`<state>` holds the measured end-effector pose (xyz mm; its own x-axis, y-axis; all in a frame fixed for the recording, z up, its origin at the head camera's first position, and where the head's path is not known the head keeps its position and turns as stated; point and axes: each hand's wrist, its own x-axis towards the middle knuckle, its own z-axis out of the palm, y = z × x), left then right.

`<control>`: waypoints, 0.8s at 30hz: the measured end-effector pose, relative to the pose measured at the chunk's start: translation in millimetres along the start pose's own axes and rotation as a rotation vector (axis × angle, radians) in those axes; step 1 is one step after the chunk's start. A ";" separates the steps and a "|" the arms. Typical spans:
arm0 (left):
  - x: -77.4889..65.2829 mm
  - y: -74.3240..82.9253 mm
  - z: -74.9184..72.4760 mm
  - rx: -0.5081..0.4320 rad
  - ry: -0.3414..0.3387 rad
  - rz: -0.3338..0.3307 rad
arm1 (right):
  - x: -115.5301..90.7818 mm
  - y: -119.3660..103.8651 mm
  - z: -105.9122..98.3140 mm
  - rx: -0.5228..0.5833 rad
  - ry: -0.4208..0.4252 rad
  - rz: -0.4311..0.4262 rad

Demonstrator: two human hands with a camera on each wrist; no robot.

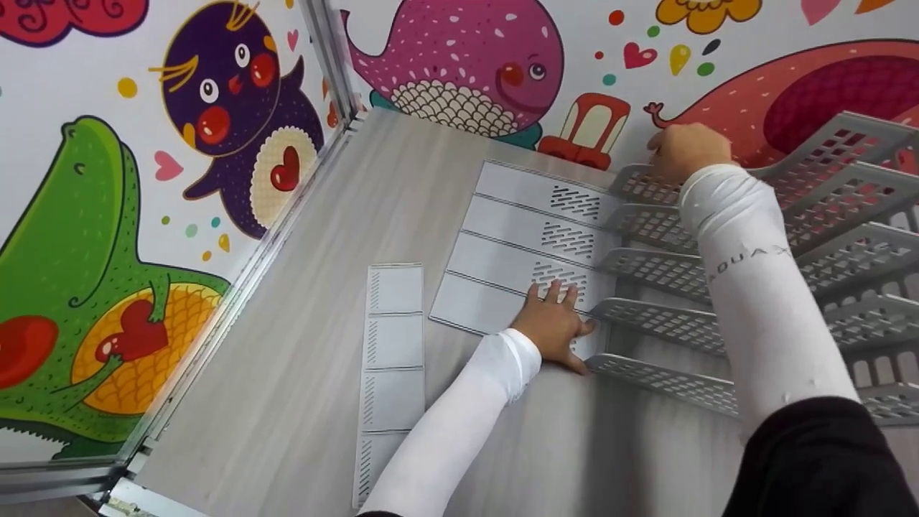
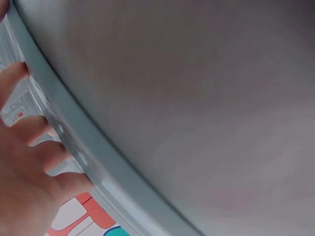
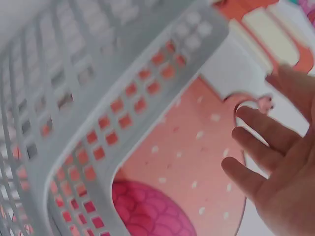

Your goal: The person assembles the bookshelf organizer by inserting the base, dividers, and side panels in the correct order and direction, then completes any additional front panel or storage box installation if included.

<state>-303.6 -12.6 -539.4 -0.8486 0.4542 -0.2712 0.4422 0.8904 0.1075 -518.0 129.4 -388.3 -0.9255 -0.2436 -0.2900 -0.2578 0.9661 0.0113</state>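
A grey plastic rack with several perforated tiers (image 1: 664, 323) lies on its side at the right in the head view. Its flat slotted panel (image 1: 495, 248) extends left from the tiers. On the panel's near end my left hand (image 1: 553, 327) rests with fingers spread; the left wrist view shows those fingertips along the panel's edge (image 2: 74, 118). My right hand (image 1: 693, 151) is at the far end of the rack, by the wall. In the right wrist view its fingers (image 3: 256, 152) are loosely extended, apart from a perforated tier (image 3: 123, 108), and hold nothing.
A separate long grey panel (image 1: 395, 341) lies on the wood-grain surface (image 1: 287, 373) to the left. Walls printed with cartoon animals (image 1: 459, 64) stand at the back and left, with a metal frame rail (image 1: 237, 287) along the left edge.
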 end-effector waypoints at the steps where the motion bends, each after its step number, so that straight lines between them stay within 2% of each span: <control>1: -0.3 0.9 0.1 -0.001 -0.001 0.001 | 1.9 3.5 -0.9 -0.019 -0.006 -0.017; 6: -1.1 5.5 0.1 -0.007 -0.031 -0.004 | 12.3 17.6 15.3 -0.072 -0.049 -0.041; 12: 1.1 11.7 0.4 0.015 -0.075 0.001 | 24.5 35.7 41.8 -0.112 0.043 0.001; 17: 3.3 9.8 -2.0 0.013 -0.112 -0.005 | 29.8 37.3 44.5 -0.096 0.103 0.071; 24: 7.4 1.3 -4.4 0.023 -0.145 -0.032 | 40.8 30.2 45.1 -0.112 0.169 0.073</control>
<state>-310.5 -7.9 -537.1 -0.8124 0.4151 -0.4096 0.4235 0.9028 0.0749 -551.0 152.5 -442.9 -0.9737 -0.1936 -0.1201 -0.2093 0.9684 0.1354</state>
